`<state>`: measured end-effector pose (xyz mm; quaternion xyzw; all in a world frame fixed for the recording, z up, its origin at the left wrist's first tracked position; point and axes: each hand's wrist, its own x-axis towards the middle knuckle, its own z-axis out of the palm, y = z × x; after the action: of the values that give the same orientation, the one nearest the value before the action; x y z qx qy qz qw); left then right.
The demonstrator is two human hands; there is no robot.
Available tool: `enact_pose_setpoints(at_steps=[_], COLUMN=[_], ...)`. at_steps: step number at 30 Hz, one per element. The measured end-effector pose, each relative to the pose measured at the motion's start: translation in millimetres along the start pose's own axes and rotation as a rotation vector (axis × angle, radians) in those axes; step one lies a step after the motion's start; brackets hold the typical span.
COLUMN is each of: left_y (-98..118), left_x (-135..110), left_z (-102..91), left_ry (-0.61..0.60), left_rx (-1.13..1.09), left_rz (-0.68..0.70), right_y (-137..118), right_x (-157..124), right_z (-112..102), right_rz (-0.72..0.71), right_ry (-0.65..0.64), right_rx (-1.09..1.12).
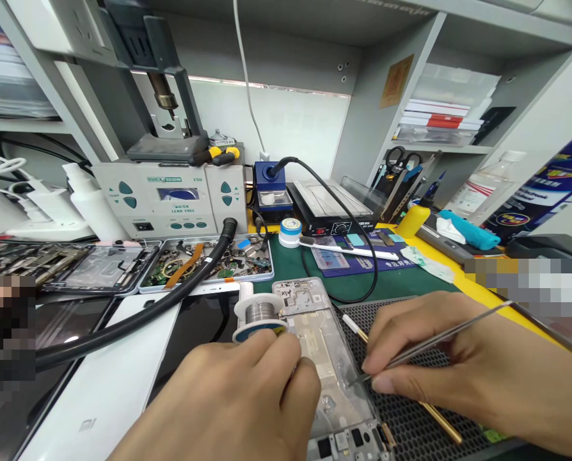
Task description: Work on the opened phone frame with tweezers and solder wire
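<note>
Opened phone chassis point(327, 365): lower centre of the frame, long side running from the middle toward the bottom edge, lying between the two hands.

Left hand point(247, 390): bottom centre, back toward the camera, fingers curled over the left side of the chassis. Fingertips hidden; cannot tell whether they grip anything or touch the chassis.

Right hand point(439, 365): lower right, just beyond the chassis's right edge. Thumb and fingers pinch metal tweezers point(449, 334); the shank slants to the upper right, the tips point left at the right margin of the chassis. Contact at the tips not resolved.

Solder spool point(260, 312): near the middle of the frame, just above the left hand's knuckles and beside the chassis's upper left.

Gold rod point(440, 422): on the black perforated mat point(396, 416), lower right, passing beneath the right hand.

White phone back panel point(103, 384): lower left, left of the left hand.
</note>
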<state>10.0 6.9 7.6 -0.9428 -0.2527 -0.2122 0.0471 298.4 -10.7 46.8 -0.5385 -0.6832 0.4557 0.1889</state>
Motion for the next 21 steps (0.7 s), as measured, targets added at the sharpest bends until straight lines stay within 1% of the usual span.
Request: enact_pose_setpoints(at_steps=[5, 9, 11, 13, 16, 21], left_y=[5.7, 5.4, 3.2, 0.9, -1.4, -1.6], left_x=[13.1, 12.1, 7.2, 2.3, -1.7, -1.3], left_z=[-0.8, 0.2, 1.0, 1.9, 2.7, 2.5], left_ry=[0.054, 0.049, 0.027, 0.005, 0.001, 0.001], left_rx=[0.000, 0.006, 0.012, 0.011, 0.011, 0.025], left_rz=[-0.077, -0.082, -0.065, -0.018, 0.036, 0.050], right_y=[-3.0, -6.5, -7.7, -8.1, -7.2, -5.6], right_x=[1.1, 0.4, -0.2, -0.2, 0.2, 1.0], right_z=[-0.5, 0.2, 0.0, -0.4, -0.7, -0.9], right_rz=[-0.013, -0.032, -0.053, -0.075, -0.080, -0.098], right_ry=[0.015, 0.009, 0.010, 0.020, 0.026, 0.022], right_rx=[-0.030, -0.080, -0.101, -0.098, -0.072, -0.052])
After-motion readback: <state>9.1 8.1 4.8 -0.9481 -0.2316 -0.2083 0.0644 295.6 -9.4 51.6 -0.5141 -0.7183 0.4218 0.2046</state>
